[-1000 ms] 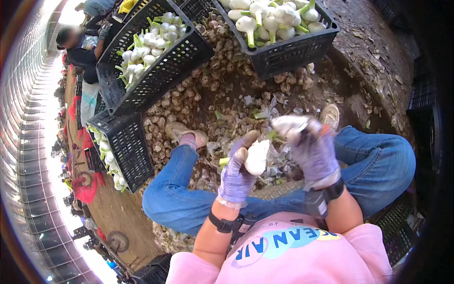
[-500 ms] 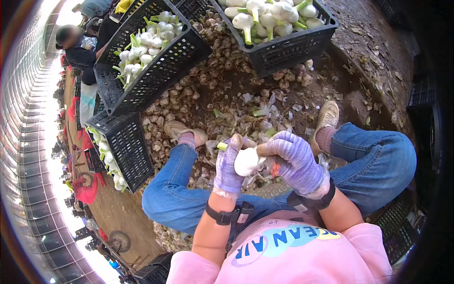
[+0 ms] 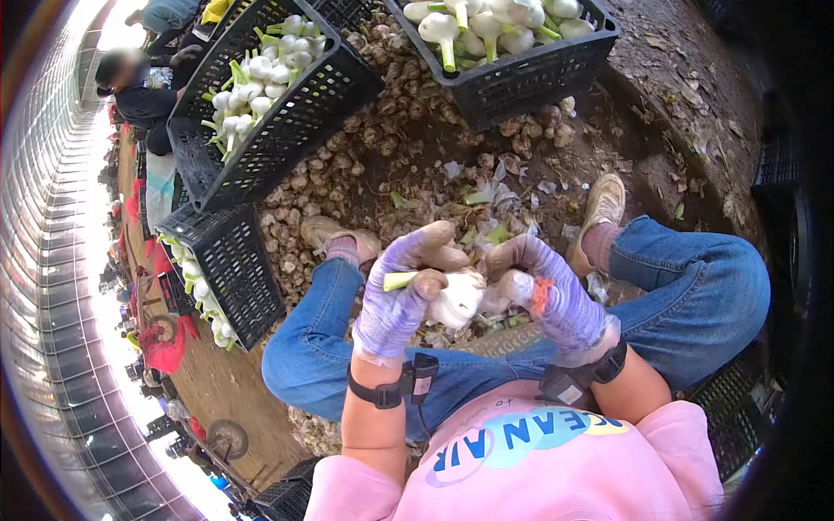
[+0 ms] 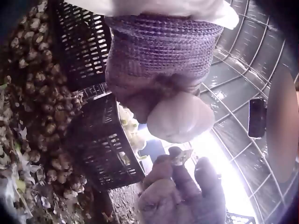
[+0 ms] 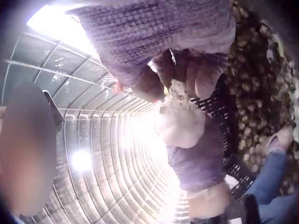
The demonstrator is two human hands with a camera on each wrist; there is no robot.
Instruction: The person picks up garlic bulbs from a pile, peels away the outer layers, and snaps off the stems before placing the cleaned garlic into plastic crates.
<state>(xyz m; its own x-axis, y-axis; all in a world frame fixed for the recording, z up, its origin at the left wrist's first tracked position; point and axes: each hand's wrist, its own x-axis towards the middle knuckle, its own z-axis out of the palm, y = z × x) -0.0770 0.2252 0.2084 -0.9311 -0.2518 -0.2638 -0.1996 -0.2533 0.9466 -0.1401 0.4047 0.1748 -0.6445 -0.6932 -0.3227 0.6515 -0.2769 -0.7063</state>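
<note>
Floor (image 3: 221, 373) = brown dirt. Brownish garlic bulbs (image 3: 323, 163) heaped on it next to the black crates, approx. up to one shoe (image 3: 326, 233); a smaller cluster (image 3: 543, 132) just beside the upper crate (image 3: 539, 87). Pale peel scraps (w/ some green bits) strewn betw. that shoe & the other shoe (image 3: 604, 208).

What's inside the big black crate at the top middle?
White, green-stemmed garlic bulbs, piled up inside the black crate. The top ones hide its bottom and anything deeper.
</note>
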